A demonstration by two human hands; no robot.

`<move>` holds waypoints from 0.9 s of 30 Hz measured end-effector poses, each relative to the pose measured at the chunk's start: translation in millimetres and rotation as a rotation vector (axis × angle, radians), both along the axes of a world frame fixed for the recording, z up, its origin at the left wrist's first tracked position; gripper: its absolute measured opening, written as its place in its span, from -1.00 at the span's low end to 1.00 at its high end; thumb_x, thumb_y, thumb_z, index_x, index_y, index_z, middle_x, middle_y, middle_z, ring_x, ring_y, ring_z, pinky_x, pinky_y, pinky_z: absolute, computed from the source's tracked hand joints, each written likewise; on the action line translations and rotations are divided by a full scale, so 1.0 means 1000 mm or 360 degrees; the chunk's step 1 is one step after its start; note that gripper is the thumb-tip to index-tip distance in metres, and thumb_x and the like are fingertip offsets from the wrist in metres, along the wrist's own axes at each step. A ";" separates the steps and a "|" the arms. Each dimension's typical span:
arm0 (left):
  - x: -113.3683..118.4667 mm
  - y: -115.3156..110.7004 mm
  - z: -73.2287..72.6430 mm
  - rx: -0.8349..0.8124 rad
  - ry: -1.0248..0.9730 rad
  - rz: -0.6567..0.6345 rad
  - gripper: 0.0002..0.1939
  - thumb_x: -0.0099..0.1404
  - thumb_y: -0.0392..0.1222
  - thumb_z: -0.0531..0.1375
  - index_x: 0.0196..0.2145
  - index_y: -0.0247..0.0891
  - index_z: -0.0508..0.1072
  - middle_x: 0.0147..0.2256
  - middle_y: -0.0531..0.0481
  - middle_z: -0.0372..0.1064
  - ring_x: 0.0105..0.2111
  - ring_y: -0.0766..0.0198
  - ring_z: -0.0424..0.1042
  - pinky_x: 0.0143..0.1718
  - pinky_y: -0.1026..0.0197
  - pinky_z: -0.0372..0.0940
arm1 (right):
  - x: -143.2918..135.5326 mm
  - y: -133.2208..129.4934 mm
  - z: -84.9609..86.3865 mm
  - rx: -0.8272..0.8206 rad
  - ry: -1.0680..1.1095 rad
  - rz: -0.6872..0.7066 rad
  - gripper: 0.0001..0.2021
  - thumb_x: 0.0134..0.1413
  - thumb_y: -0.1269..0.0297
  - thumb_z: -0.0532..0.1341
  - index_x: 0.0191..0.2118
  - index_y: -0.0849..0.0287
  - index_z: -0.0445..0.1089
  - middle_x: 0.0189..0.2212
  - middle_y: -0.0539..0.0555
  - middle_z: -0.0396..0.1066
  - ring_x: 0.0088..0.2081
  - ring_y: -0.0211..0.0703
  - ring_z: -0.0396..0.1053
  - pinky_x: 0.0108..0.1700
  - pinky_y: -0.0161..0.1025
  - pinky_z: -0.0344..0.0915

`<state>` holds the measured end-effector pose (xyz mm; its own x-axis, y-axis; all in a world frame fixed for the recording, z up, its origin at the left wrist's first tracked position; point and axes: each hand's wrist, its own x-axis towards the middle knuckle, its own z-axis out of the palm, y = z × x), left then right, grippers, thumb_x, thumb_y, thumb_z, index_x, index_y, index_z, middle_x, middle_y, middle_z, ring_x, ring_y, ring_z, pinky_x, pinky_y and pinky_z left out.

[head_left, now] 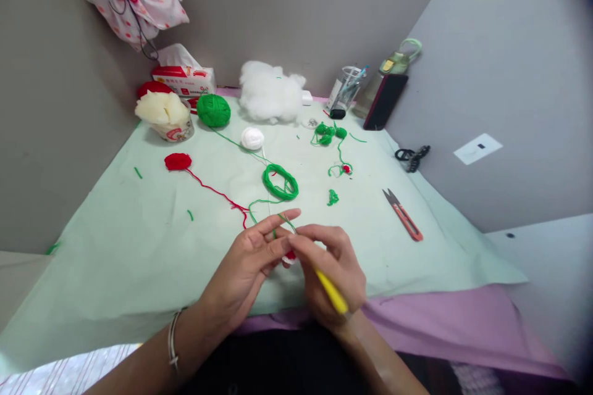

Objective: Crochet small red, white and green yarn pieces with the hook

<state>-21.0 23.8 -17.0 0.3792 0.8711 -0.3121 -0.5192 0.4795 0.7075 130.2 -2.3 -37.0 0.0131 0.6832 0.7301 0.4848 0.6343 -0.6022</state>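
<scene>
Between finger and thumb, my left hand (257, 250) pinches a small red and white crochet piece (290, 257), mostly covered by my fingers. Green yarn (287, 220) runs over the raised left index finger. My right hand (331, 265) is closed around a crochet hook with a yellow handle (331, 292); its tip meets the piece at my left fingertips. Just beyond my hands lies a green crocheted ring (280, 182), and a strand joins it to the work area. A flat red piece (178, 162) trails a red strand towards my left hand.
Thread snips (403, 215) lie at right, with green crocheted bits (332, 197) nearer the middle. Behind are a green yarn ball (214, 110), a white ball (252, 138), stuffing (271, 92), a paper cup (169, 120), a tissue box (185, 77), a phone (386, 102) and a bottle (370, 89).
</scene>
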 end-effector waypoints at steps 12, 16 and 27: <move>-0.003 -0.002 0.004 0.0217 0.0230 0.0031 -0.61 0.16 -0.18 0.53 -0.03 -0.04 0.72 -0.33 0.06 0.51 -0.27 0.30 0.43 -0.12 0.27 0.32 | 0.003 0.009 0.008 -0.0654 0.0950 0.0414 -0.85 0.38 0.30 0.29 -0.14 -0.01 0.66 -0.25 0.04 0.61 -0.25 -0.21 0.52 -0.20 -0.27 0.46; -0.007 -0.002 0.003 0.0249 0.0268 0.0026 -0.63 0.19 -0.15 0.52 -0.03 -0.03 0.72 -0.30 0.05 0.50 -0.22 0.28 0.44 -0.08 0.25 0.32 | 0.006 0.010 0.005 -0.0740 0.1183 0.0524 -0.87 0.39 0.23 0.29 -0.15 0.02 0.64 -0.28 0.00 0.60 -0.35 -0.29 0.49 -0.25 -0.32 0.45; -0.011 -0.001 0.002 0.0328 0.0348 0.0038 -0.72 0.24 -0.10 0.49 -0.06 0.01 0.73 -0.34 0.08 0.43 -0.25 0.32 0.37 -0.11 0.29 0.28 | 0.018 0.004 0.013 -0.0506 0.0760 0.0519 -0.79 0.49 0.36 0.14 -0.07 0.07 0.55 -0.18 0.03 0.62 -0.31 -0.25 0.53 -0.19 -0.22 0.48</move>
<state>-32.2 23.1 -14.6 0.3013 0.9323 -0.1999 -0.3530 0.3039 0.8849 148.2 1.5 -23.8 0.0416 0.8884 0.4572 -0.0691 0.4590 -0.8857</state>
